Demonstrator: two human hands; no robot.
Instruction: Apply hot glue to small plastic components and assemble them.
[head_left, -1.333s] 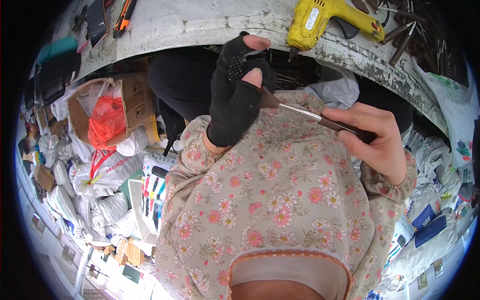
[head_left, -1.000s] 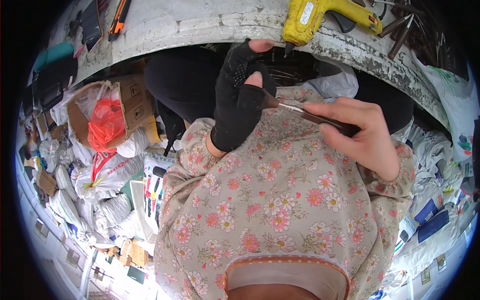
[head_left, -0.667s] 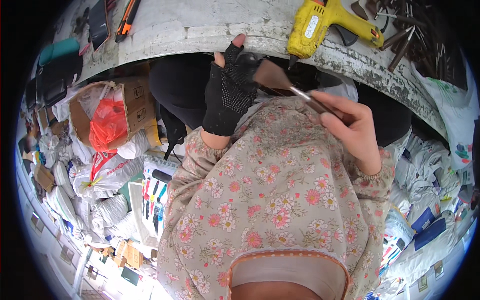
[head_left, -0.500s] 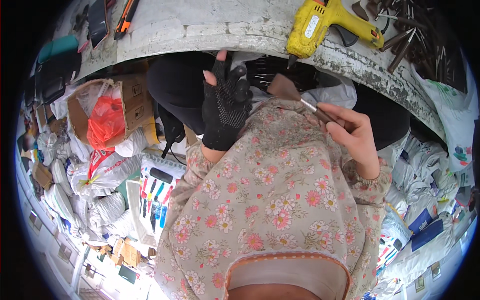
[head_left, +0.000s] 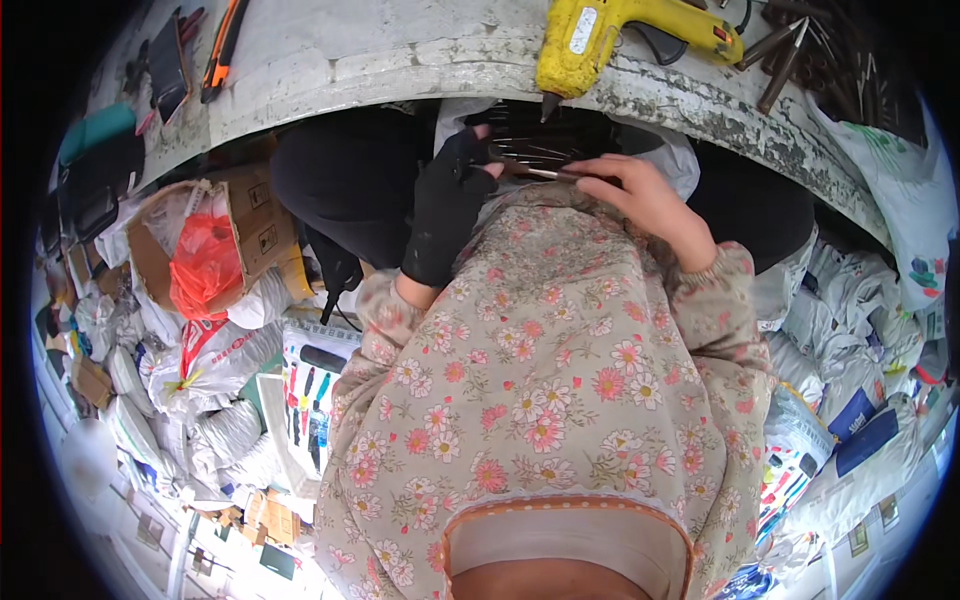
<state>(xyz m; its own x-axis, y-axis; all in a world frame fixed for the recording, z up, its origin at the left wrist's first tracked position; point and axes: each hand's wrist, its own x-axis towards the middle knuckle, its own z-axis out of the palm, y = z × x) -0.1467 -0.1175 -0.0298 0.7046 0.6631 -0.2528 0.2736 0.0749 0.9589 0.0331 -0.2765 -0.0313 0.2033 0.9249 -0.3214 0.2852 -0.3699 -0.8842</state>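
A brown brush point(head_left: 545, 173) with a silver ferrule lies level between my hands, just above my lap. My right hand point(head_left: 640, 195), bare, closes its fingers around the handle end. My left hand point(head_left: 455, 195), in a black glove with bare fingertips, pinches the bristle end between thumb and forefinger. The bristles are mostly hidden by those fingers. Right behind the brush is an open pale plastic bag point(head_left: 665, 155) between my knees, holding several dark, thin pieces with silvery parts point(head_left: 545, 135).
A yellow glue gun point(head_left: 570, 50) lies on the worn white table, its nozzle over the edge. Dark handles point(head_left: 800, 60) are heaped at the right, and an orange-black cutter point(head_left: 222, 50) lies at the left. A cardboard box point(head_left: 260, 220) with a red bag stands beside my left knee.
My right hand has moved left and forward, turning the brush from tilted to level. My left hand has closed on its bristle end. The view has shifted slightly.
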